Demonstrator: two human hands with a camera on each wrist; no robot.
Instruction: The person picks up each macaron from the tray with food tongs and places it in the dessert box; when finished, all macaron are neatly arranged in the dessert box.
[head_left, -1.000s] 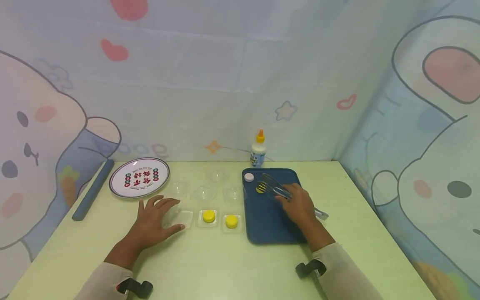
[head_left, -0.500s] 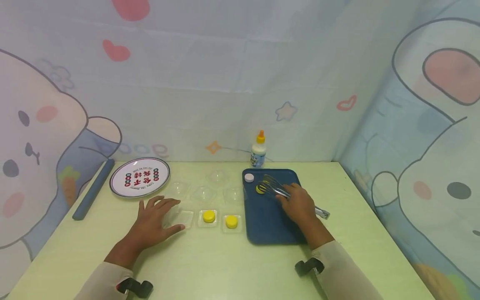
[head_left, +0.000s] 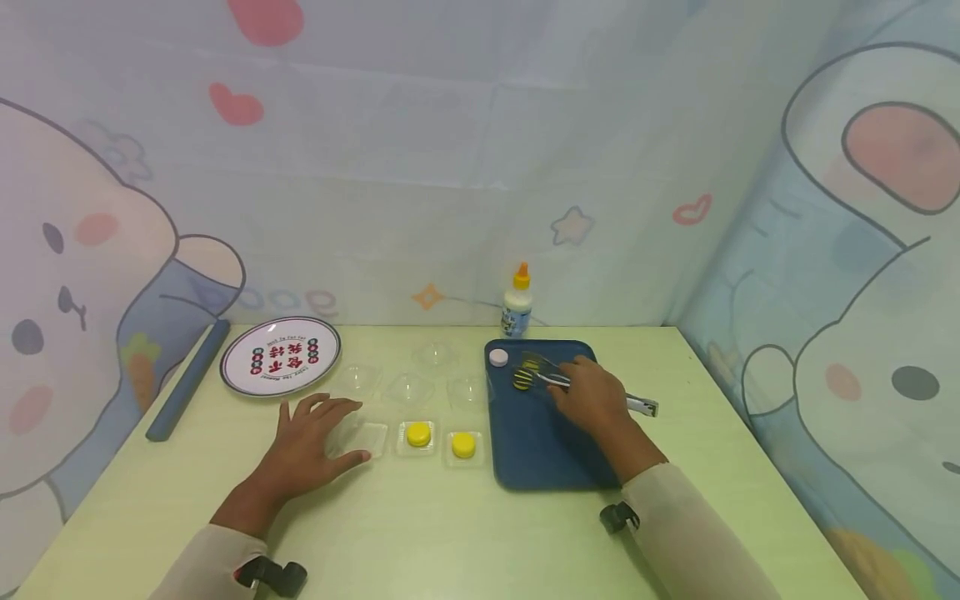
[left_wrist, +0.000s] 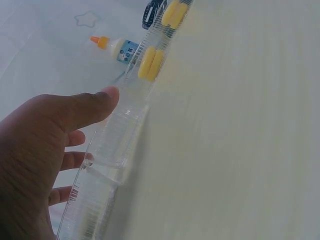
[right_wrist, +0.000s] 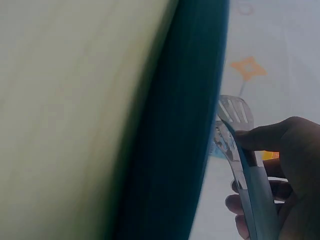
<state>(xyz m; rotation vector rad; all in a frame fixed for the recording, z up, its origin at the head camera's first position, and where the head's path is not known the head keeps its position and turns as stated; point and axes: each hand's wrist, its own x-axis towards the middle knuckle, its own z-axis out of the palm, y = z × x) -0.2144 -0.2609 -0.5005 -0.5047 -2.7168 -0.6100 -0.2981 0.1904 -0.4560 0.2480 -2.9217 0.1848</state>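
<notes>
My right hand grips metal tongs with slotted blades, also seen in the right wrist view. The blades are low over the dark blue tray, and yellow macaron surface shows in stripes through their slots. I cannot tell whether the blades pinch it. My left hand lies at the left of a clear plastic box, thumb and fingers spread around its near and far sides. Right of it stand two clear boxes, each bearing one yellow macaron.
A pale round piece lies in the tray's far left corner. Several clear domed lids stand behind the boxes. A plate and a blue-grey roll are at far left. A glue bottle stands behind the tray.
My right hand has shifted slightly and turned the tongs, whose handle end rose in view. The blades have come over the yellow macaron. My left hand has stayed in place.
</notes>
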